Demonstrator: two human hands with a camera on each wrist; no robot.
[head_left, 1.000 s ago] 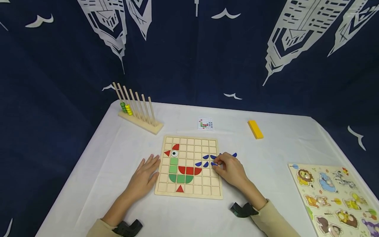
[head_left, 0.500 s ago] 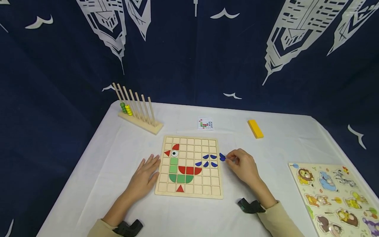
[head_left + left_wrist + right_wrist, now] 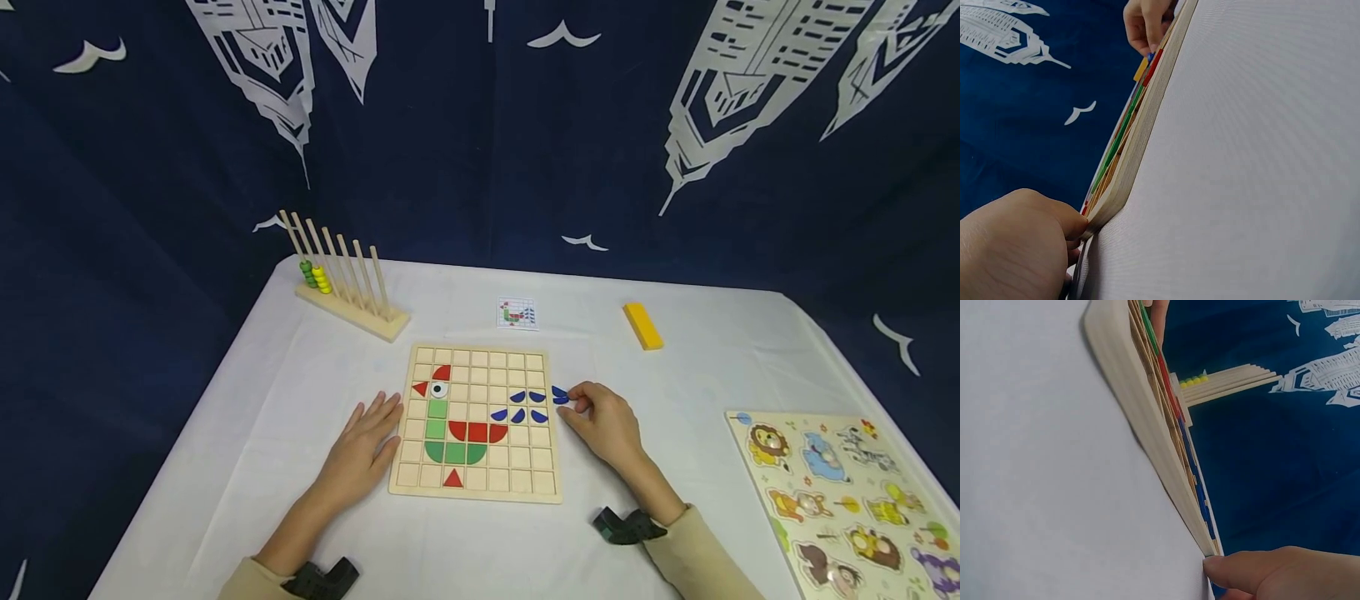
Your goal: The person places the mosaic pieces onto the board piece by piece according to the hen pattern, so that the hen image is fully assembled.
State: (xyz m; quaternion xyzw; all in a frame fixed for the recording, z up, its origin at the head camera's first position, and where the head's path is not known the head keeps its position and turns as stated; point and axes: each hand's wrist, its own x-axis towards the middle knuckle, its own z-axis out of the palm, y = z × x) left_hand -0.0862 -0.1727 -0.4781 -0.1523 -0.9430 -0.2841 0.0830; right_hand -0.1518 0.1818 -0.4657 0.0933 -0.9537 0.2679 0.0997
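A wooden grid board lies mid-table with a bird figure of red, green and blue pieces. My left hand lies flat on the cloth, its straight fingers against the board's left edge. The left wrist view shows that hand at the board's corner. My right hand is just off the board's right edge, with curled fingertips pinching a loose blue piece on the cloth. In the right wrist view the thumb sits by the board's side.
A wooden bead rack stands at the back left. Behind the board lie a small pattern card and a yellow block. An animal peg puzzle is at the front right. A dark blue curtain hangs behind the table.
My right hand has left the blue pieces on the board and moved right to the loose blue pieces beside its edge. The left hand has stayed put.
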